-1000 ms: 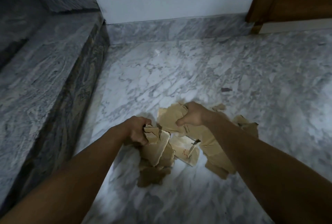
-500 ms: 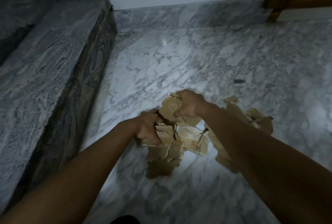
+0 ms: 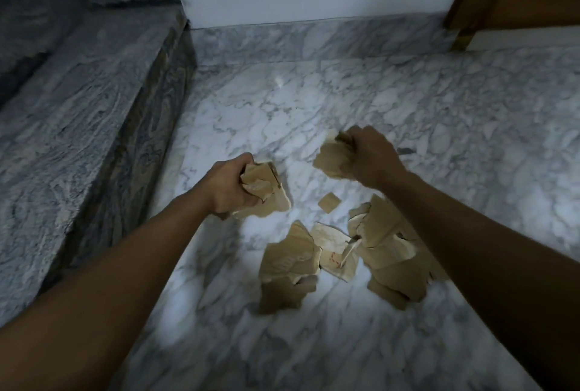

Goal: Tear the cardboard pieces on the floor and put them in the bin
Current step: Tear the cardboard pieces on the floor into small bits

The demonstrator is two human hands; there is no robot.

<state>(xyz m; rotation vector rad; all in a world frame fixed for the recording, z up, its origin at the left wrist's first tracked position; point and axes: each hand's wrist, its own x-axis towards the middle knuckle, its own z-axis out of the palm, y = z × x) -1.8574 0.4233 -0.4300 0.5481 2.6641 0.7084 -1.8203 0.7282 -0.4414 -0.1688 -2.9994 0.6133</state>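
Observation:
My left hand grips a bunch of torn brown cardboard pieces above the marble floor. To its right, my right hand grips another crumpled cardboard piece; the two bunches are apart. Below and between the hands, several torn cardboard pieces lie on the floor, with a larger heap partly under my right forearm and a small square scrap lying alone. No bin is in view.
A grey granite step rises along the left. A white wall with a marble skirting closes the back. A wooden door frame stands at the back right. A small dark speck lies beyond my right hand.
My hands, close together over the heap before, have pulled apart, each carrying cardboard. The heap on the floor is now uncovered, and a small scrap lies between the hands.

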